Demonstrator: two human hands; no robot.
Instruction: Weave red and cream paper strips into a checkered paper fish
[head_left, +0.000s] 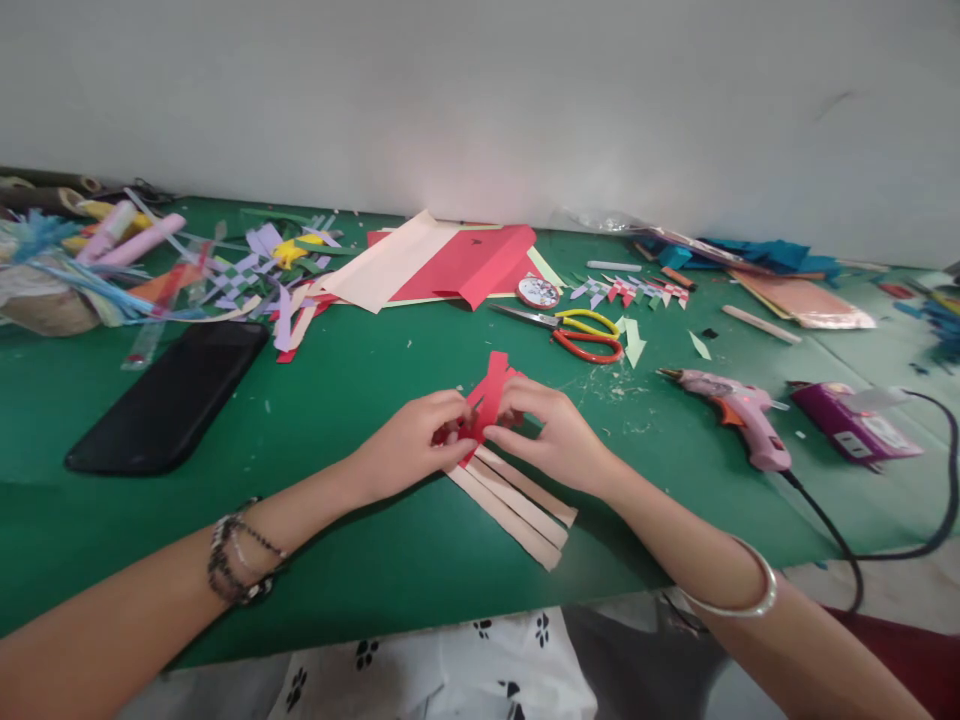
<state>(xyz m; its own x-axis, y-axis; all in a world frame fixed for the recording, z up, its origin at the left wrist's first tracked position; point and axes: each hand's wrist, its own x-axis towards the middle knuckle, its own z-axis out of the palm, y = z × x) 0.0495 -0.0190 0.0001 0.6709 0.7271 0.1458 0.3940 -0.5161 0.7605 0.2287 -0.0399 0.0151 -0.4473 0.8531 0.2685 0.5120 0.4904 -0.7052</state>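
Observation:
Near the middle of the green table, my left hand (421, 438) and my right hand (551, 430) close in on red paper strips (491, 392) from both sides. One red strip stands up between the hands, bent away from the table. My right thumb and fingers pinch it near its lower part. The left fingers are curled around the lower left of the same red strips. Several pale peach paper strips (525, 505) run out from under the hands toward the lower right, lying on the table. Where the red and peach strips meet is partly hidden by my fingers.
Beyond the hands lie scissors (589, 335) with yellow and red handles and large red and peach sheets (472, 262). A black phone (169, 400) is at left, beside paper scraps (240, 275). To the right are a pink glue gun (739, 405) and a purple box (855, 425) with cables.

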